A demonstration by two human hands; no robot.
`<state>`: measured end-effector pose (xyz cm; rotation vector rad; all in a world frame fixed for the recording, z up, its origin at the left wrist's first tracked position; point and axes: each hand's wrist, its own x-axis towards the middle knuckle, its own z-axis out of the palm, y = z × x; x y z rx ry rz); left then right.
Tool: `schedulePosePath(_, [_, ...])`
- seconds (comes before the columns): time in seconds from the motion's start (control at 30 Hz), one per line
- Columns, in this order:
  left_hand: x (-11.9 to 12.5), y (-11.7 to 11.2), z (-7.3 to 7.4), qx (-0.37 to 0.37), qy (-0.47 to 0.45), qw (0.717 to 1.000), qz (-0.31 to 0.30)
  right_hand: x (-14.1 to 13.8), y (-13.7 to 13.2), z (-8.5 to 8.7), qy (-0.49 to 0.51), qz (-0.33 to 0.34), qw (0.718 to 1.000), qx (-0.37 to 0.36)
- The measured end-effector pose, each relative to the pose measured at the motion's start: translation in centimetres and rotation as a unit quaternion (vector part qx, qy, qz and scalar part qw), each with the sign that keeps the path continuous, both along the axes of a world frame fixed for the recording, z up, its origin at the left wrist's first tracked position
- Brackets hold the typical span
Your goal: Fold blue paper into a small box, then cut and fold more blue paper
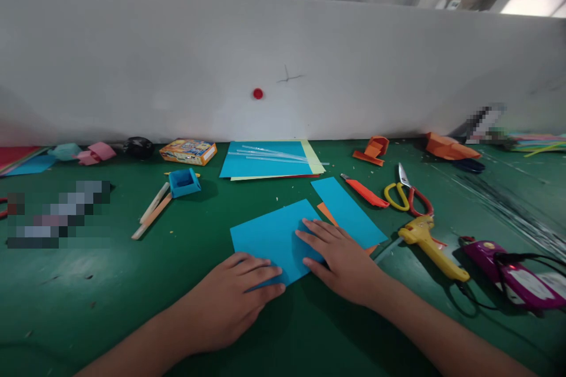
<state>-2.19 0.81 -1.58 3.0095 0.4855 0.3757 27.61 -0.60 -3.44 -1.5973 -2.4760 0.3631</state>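
Resting on a blue sheet [269,232], the right hand [338,253] has its fingers loosely spread; the left hand [236,294], fingers close together, covers the near left corner, its grip unclear. Rightward lie a blue strip [349,209], cutter [365,192], scissors [402,175] and glue gun [435,247]; beyond, a paper stack [265,169] lies along the tabletop's [212,212] far edge.

Head-worn view — forward and down, close above green table [110,271]

The left hand [236,297] and right hand [340,254] rest on 1 blue sheet [269,238]. Scissors [404,178] and 1 yellow glue gun [435,252] lie to its right.
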Motion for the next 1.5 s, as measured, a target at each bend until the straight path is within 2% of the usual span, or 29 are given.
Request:
schedulePosePath(0.33, [-0.3,0.2,0.1,0.002,0.012,1.0,-0.005,-0.1,0.0,0.5,0.001,-0.001,1.0,-0.014])
schedulePosePath(0.57, [-0.3,0.2,-0.1,0.018,0.044,0.999,-0.018,-0.1,0.2,0.2,-0.002,-0.002,1.0,-0.01])
schedulePosePath(0.8, [-0.2,0.3,0.1,-0.019,0.028,0.999,-0.015,-0.2,0.1,0.5,-0.009,-0.004,1.0,-0.008])
schedulePosePath(0.97, [-0.1,0.3,0.6,-0.036,0.051,0.998,-0.017,-0.1,0.0,0.4,-0.006,-0.005,1.0,-0.003])
schedulePosePath(1.27, [-1.1,1.5,1.3,-0.13,0.028,0.99,-0.038,0.0,0.0,0.5,-0.004,-0.003,1.0,-0.006])
schedulePosePath(1.5, [-1.7,2.5,2.4,-0.245,-0.001,0.968,-0.057,-0.1,0.0,0.6,0.002,-0.007,1.0,-0.014])
